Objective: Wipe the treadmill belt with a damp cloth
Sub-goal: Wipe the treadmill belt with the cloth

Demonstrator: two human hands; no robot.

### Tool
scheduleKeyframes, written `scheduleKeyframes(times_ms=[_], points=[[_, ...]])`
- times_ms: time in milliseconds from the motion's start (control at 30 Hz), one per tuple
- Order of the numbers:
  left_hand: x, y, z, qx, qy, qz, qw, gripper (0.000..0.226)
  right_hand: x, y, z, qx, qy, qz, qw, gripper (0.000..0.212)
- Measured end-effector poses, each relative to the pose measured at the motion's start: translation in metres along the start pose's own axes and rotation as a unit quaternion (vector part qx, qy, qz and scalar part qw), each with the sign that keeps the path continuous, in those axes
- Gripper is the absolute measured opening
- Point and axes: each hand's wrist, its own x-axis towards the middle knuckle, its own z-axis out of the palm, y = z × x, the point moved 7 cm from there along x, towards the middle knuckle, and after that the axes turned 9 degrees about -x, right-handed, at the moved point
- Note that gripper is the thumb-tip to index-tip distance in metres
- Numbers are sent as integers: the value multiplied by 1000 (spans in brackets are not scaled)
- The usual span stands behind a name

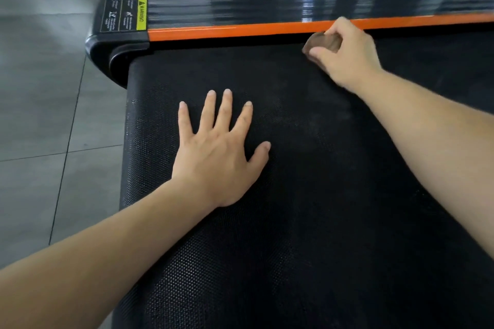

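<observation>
The cloth (322, 43) is small, soft and light, so it should bunch and fold under any pressure. It is probably best held as a wad in curled fingers, with the pads pressing it flat to the belt, not pinched by a corner. If it is damp, as the task says, it would likely drag a little on the rough weave and not glide. It shows as a brownish, crumpled lump, mostly hidden. Only a rounded fold peeks out from the right hand (344, 53), whose fingers and thumb are curled round it. It sits at the far edge of the treadmill belt (294, 195), right against the orange strip (240, 31). The belt itself is matte black with a fine dotted texture that looks grippy and firm, though it may slide on its rollers when pushed. That may be why the left hand (219, 152) lies flat on it, fingers spread and straight, palm down, well apart from the cloth. Beyond the strip runs a glossy black side rail (267, 5) — blurred here — with a yellow warning label (141, 10) near its rounded end cap (112, 51). Grey floor tiles (40, 88) lie to the left.
</observation>
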Motion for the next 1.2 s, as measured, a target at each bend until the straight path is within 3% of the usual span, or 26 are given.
scheduleKeyframes(times_ms=[67, 300, 500, 667, 867, 1100, 1200], points=[[0, 0, 1, 4, -2, -2, 1000, 82, 5, 9, -5, -1, 27, 57, 998, 32], [1, -1, 1, 7, -21, -10, 1000, 80, -69, -8, -6, 6, -87, -67, 994, 24], [0, -2, -3, -7, -42, -7, 999, 78, -70, -2, -16, 5, 6, 54, 999, 26], [-36, 33, -3, -24, -65, 3, 998, 76, -130, -11, -20, 15, -97, -48, 994, 24], [-66, 59, 16, -8, -39, 4, 999, 78, -107, 21, -35, -10, -3, 49, 999, 28], [-68, 60, 18, 22, -33, 2, 999, 82, -178, 7, -37, 19, -107, -101, 989, 23], [-68, 60, 19, 22, -32, 2, 999, 83, -149, 35, -48, -9, -41, -18, 999, 27]])
